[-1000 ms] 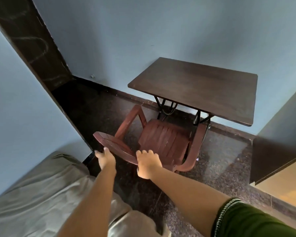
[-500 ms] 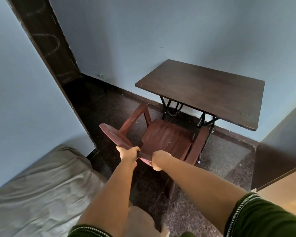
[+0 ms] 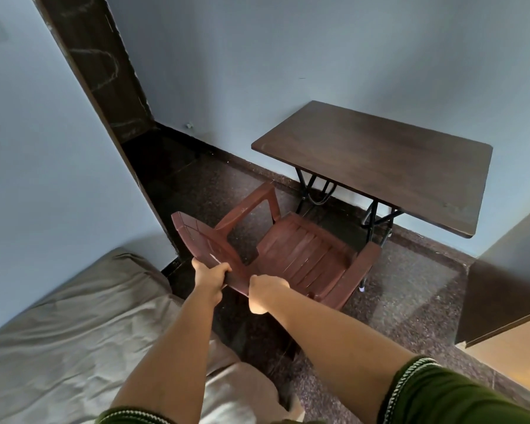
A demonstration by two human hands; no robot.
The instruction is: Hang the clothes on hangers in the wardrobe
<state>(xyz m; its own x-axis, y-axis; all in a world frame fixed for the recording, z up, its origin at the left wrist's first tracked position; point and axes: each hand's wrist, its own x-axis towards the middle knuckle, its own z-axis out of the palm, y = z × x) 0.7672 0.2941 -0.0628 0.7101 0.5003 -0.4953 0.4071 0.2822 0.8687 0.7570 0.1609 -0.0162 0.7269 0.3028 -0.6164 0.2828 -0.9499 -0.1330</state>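
I see both arms stretched forward and down from the bottom of the view, converging on the chair (image 3: 291, 255), a reddish-brown plastic armchair standing on the dark speckled floor (image 3: 410, 301); the left hand (image 3: 210, 278) is clamped on the top edge of the chair's backrest, fingers curled over the rim and thumb on the near face, wrist straight in line with the forearm; the right hand (image 3: 265, 290) grips the same top edge just beside the left, knuckles up and fingers wrapped out of sight under the rim, its wrist bent slightly down; both forearms are bare, and a dark green sleeve (image 3: 459, 396) with a pale trimmed cuff covers the right upper arm; the chair's backrest leans toward me, its seat faces away; beyond the chair's seat stands a dark brown table (image 3: 377, 160) on black metal legs, set against the pale blue wall (image 3: 318, 56); left of the chair, on my side, lies a mattress (image 3: 58, 332) under a wrinkled grey-beige sheet, its corner close to the backrest; behind the chair to the left runs a dark door frame (image 3: 104, 71); right of the chair a dark cabinet (image 3: 508, 286) edges in; no clothes, hangers or wardrobe interior can be made out from here.
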